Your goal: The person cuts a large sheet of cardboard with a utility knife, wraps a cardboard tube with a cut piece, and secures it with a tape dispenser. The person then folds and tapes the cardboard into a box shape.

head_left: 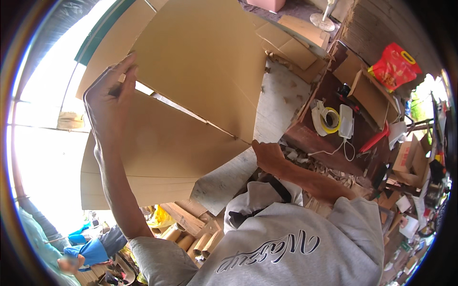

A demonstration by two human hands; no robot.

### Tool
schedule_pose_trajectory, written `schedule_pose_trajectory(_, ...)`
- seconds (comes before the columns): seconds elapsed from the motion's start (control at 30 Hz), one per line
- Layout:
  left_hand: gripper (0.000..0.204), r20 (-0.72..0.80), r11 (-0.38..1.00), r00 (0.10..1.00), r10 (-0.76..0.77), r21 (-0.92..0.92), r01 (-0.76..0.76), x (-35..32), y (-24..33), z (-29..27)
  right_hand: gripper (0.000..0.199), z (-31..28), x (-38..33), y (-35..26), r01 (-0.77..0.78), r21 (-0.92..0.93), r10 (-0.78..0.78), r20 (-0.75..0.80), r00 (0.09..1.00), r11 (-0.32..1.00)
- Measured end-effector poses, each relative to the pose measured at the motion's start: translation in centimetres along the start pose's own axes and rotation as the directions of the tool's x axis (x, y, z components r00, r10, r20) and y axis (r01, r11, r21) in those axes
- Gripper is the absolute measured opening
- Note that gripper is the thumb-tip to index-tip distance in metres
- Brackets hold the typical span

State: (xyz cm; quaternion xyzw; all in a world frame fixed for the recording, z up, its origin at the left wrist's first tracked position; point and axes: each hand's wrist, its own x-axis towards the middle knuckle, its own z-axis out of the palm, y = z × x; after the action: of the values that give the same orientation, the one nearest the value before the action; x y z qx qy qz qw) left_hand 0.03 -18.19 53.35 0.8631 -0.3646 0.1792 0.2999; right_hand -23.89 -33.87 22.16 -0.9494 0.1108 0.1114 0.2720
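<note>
A large brown cardboard sheet (200,57) stands raised in front of me. Below it is a second cardboard panel (157,138), and a narrow wedge-shaped gap runs between the two, closing toward my right hand. At the upper left, my left hand (114,81) is raised, its fingers and thumb pinched at the upper sheet's left corner. Lower and to the right, my right hand (268,156) is closed at the point where the two panels' edges meet; its fingertips are partly hidden. Both arms are spread apart.
Right of the cardboard stands a dark red table (305,138) with tape rolls (330,119), a white power bank (346,121) and an open box (372,97). A red bag (395,66) lies beyond. Another person (71,257) is at the lower left; scraps litter the floor.
</note>
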Motion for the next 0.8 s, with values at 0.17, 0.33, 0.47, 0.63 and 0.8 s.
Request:
schedule_pose_trajectory(0.17,0.027,0.009,0.996,1.000,-0.023,0.085,0.023,-0.4,0.6,0.0,0.029,-1.2,0.4,-1.1,0.034,0.032,-0.036,0.049,0.998,0.999)
schedule_pose_trajectory(0.33,0.028,-0.001,0.997,1.000,0.027,0.070,-0.027,-0.8,-0.8,-0.1,0.031,2.9,2.1,-0.1,0.031,0.050,-0.030,-0.020,0.999,0.998)
schedule_pose_trajectory(0.47,0.029,0.056,0.993,0.996,-0.076,0.091,0.071,-0.8,0.2,-0.1,0.033,4.6,2.1,1.8,0.008,0.055,-0.007,-0.005,1.000,0.998)
schedule_pose_trajectory(0.63,0.030,-0.014,0.996,1.000,0.016,0.091,-0.015,-0.8,-0.7,0.1,0.034,2.8,2.7,0.2,0.043,0.035,-0.044,0.043,0.998,0.998)
schedule_pose_trajectory(0.8,0.030,0.027,0.987,0.995,-0.095,0.130,0.090,-0.8,0.2,-0.1,0.028,2.0,3.4,-1.9,0.049,0.153,-0.043,-0.043,0.998,0.987)
